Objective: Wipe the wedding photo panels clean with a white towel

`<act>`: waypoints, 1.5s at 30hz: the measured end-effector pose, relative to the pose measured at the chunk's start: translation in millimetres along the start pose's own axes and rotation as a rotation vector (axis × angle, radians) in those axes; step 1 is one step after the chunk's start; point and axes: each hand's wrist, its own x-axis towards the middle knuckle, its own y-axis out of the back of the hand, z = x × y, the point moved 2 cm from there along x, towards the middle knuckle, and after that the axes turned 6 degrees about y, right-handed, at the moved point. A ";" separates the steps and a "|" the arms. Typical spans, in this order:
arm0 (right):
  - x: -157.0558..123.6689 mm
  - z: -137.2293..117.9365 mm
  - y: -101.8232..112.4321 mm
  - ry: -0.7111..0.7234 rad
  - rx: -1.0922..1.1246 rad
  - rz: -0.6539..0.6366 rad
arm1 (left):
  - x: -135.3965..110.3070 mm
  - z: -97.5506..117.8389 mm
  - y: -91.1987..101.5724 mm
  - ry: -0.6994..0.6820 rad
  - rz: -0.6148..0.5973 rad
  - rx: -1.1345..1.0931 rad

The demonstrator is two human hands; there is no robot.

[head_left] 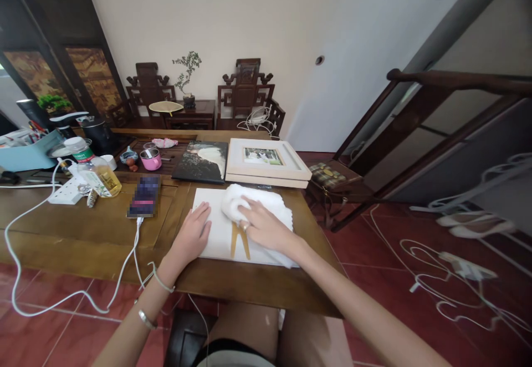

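Note:
A flat white panel lies near the front edge of the wooden table, with a gold-brown two-legged shape on its face. My right hand presses a bunched white cloth onto the panel, fingers curled into the folds. The cloth hides much of the panel's upper and right part. My left hand rests with its fingers stretched out along the panel's left edge and holds nothing.
Behind the panel lie a dark photo panel and stacked pale picture frames. A phone on a white cable, an oil bottle, a power strip and a pink cup stand to the left. A wooden chair is at right.

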 end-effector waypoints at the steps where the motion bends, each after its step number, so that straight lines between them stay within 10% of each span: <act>1: 7.8 2.4 0.0 -0.014 -0.010 -0.002 | 0.1 0.3 0.3 0.001 -0.003 0.001; 17: -65.7 -70.4 -7.6 0.119 0.061 -0.157 | -0.4 -0.8 -1.8 -0.017 0.020 0.000; 32: 29.1 -19.2 -5.0 0.015 -0.120 -0.038 | -0.1 -1.8 -1.5 -0.002 0.009 -0.017; 45: -52.0 -77.1 -11.2 0.152 -0.009 -0.180 | -0.1 0.3 0.7 -0.019 -0.031 0.050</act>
